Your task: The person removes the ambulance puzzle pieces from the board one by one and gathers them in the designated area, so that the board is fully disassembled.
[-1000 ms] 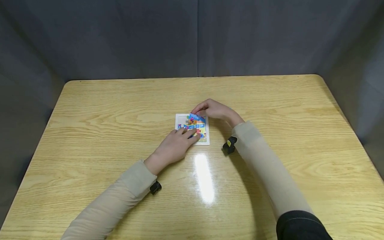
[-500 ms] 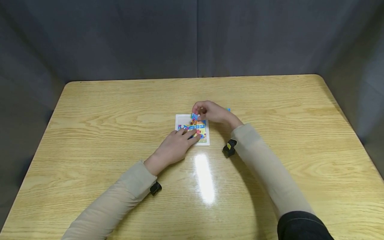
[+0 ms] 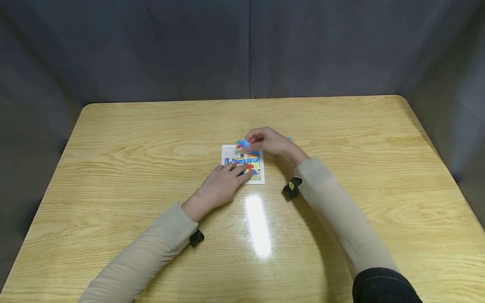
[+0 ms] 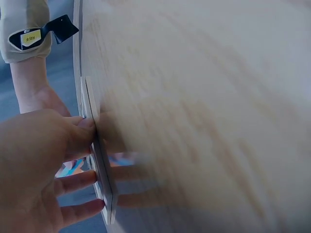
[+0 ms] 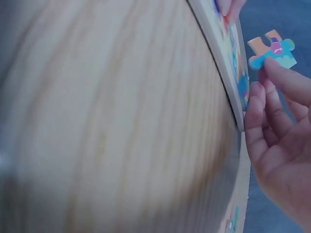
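A square jigsaw puzzle in a white frame lies flat on the table, colourful pieces filling its lower and right parts. The upper left part of the frame shows pale and bare. My left hand rests on the puzzle's lower part with fingers spread. In the left wrist view its thumb touches the frame's edge. Over the top edge, my right hand pinches a loose jigsaw piece between thumb and fingertips. That piece is blue and orange with a small pink figure, held tilted and raised above the frame.
A small blue piece lies on the wooden table just behind my right wrist. Dark grey curtains hang beyond the table's back and sides. Black wrist cameras are strapped to both sleeves.
My right hand has lifted a jigsaw piece from near the frame's top and turned it in its fingers. The blue piece behind the wrist has come into view. My left hand stays put.
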The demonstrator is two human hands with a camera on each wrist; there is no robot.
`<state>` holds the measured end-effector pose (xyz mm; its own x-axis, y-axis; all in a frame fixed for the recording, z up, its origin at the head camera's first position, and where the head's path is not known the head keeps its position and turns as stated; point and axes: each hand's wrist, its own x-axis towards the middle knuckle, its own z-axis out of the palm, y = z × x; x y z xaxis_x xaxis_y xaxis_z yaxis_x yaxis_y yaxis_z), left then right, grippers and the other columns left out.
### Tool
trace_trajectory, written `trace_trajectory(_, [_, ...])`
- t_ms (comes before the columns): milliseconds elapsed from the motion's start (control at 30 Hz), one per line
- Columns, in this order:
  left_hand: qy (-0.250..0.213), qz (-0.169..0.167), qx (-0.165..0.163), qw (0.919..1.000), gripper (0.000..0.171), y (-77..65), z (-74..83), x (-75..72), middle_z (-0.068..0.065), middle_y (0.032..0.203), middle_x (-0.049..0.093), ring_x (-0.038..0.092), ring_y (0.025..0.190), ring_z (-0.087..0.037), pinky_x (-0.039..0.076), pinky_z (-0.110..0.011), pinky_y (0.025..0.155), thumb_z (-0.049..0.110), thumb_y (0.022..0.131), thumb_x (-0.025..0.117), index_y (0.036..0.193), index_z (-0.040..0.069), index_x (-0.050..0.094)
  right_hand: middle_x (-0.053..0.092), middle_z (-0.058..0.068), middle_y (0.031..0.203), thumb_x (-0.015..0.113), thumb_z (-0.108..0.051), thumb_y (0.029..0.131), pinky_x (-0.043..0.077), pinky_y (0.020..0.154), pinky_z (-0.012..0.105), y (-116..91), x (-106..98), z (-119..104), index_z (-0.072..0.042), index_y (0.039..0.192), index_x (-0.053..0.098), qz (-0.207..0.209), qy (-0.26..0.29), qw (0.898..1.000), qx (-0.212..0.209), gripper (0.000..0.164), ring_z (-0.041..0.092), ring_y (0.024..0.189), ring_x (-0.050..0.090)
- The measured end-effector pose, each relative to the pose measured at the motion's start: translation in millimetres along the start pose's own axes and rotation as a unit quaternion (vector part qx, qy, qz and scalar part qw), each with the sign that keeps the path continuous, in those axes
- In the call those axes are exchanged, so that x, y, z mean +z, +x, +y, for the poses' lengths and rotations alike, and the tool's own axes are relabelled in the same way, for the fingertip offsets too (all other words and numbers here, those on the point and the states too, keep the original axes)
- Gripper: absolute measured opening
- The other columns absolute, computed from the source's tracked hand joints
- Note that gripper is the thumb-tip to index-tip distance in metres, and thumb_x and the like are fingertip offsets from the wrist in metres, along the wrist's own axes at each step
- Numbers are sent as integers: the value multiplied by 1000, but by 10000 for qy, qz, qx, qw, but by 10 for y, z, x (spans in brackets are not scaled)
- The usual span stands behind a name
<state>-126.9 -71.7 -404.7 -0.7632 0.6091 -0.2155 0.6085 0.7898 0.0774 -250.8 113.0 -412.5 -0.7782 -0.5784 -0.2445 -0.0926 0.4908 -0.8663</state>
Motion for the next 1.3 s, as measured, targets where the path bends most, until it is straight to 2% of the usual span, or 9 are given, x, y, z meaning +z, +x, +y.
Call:
trace_trajectory(233, [-34,-76,-33,10000,46,3,3,-2,-3,155,34,38,139,-31,40,-52,107,12,103,36,148,22,38,58,-2,86,67,-13,89,46,75,26,-124,-116,-80,-5,102,62,591,319,9975,222,16,14,83,54])
trace_trajectory(367, [-78,-111,-57,9999,46,11,1,6,-3,156,33,37,140,-31,39,-52,108,12,104,34,148,23,37,56,-2,87,68,-14,88,52,79,31,-219,-236,-87,-6,99,64,897,562,9942,181,15,14,85,55])
trace_trajectory(533, [-85,-102,-54,9999,46,14,-1,12,-3,156,33,35,140,-30,38,-52,109,12,104,33,148,23,37,56,-1,89,68,-13,88,56,86,38,-333,-395,-50,-5,103,65,1097,746,9902,442,17,20,86,65])
trace_trajectory(633, [-104,-85,-52,9999,46,9,3,7,-3,156,33,35,141,-31,38,-52,109,12,104,33,148,23,37,57,-1,91,67,-15,89,55,87,40,-405,-493,-13,-4,107,64,1176,670,9891,576,21,22,86,68])
trace_trajectory(733, [-129,-73,-53,9999,46,5,9,4,-3,156,33,35,140,-31,38,-52,109,11,104,32,148,23,37,57,-3,91,66,-14,90,55,88,38,-481,-579,19,-2,110,64,1253,619,9882,631,24,17,84,68])
trace_trajectory(867, [-123,-35,-55,9999,46,0,11,0,-4,155,34,36,140,-31,39,-52,108,11,104,33,148,23,38,59,-6,88,65,-12,91,56,83,32,-555,-665,58,1,114,63,1342,636,9868,639,26,9,80,64])
trace_trajectory(1033, [-91,-24,-59,9999,46,4,7,9,-4,155,34,37,139,-31,39,-52,109,11,104,33,148,23,38,61,-10,83,65,-15,91,54,76,29,-631,-747,123,-1,113,64,1412,438,9864,713,26,9,78,61])
trace_trajectory(1300, [-108,23,-56,9999,45,-1,5,31,-4,155,36,38,139,-30,39,-51,108,12,104,34,148,23,38,63,-13,81,63,-17,93,55,77,25,-728,-859,253,2,117,62,1266,177,9873,940,31,6,80,63])
